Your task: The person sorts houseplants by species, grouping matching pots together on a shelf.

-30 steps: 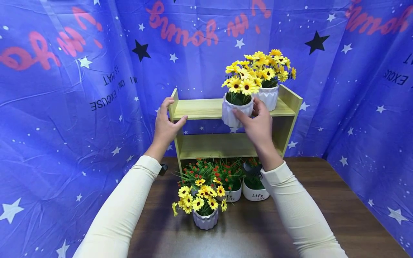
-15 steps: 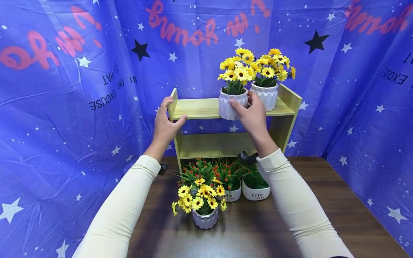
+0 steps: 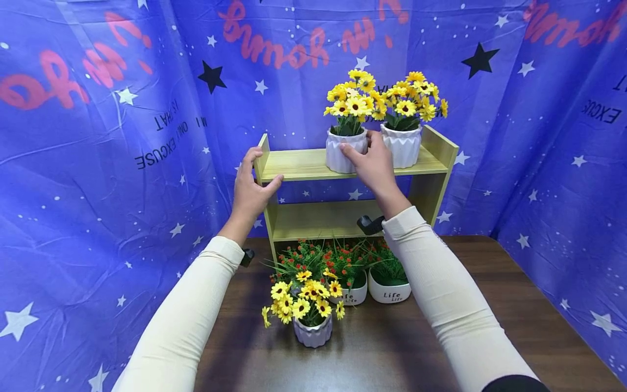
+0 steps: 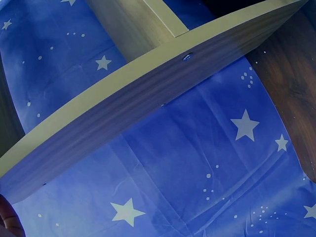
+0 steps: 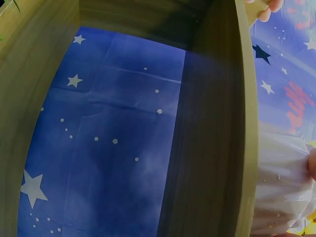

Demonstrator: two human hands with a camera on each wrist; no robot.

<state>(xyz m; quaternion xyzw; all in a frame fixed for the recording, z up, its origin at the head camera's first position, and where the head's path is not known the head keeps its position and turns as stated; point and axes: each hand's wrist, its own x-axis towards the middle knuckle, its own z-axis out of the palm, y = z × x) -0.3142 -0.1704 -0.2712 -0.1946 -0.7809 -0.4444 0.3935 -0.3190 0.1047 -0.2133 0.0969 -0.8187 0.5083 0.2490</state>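
In the head view my right hand (image 3: 376,166) pinches the rim of a white ribbed flowerpot (image 3: 340,158) of yellow artificial flowers. That pot stands upright at the top board of a small wooden shelf (image 3: 294,163); whether it bears full weight there I cannot tell. Just right of it is a matching pot (image 3: 404,147) on the same board. My left hand (image 3: 251,188) grips the shelf's left side panel, thumb towards the front edge. The right wrist view shows part of the held pot (image 5: 281,192) beside the board edge, with left fingertips (image 5: 266,10) above.
A third yellow-flower pot (image 3: 313,332) stands on the brown table (image 3: 372,354). Behind it, under the shelf's lower board (image 3: 323,220), are red-flowered plants (image 3: 345,264) and a white oval planter (image 3: 390,292). Blue starry cloth (image 3: 98,218) hangs behind and at both sides.
My right hand has carried the flowerpot back and to the left, from in front of the shelf to its top board. A gap shows between the two upper pots. The left hand stays put.
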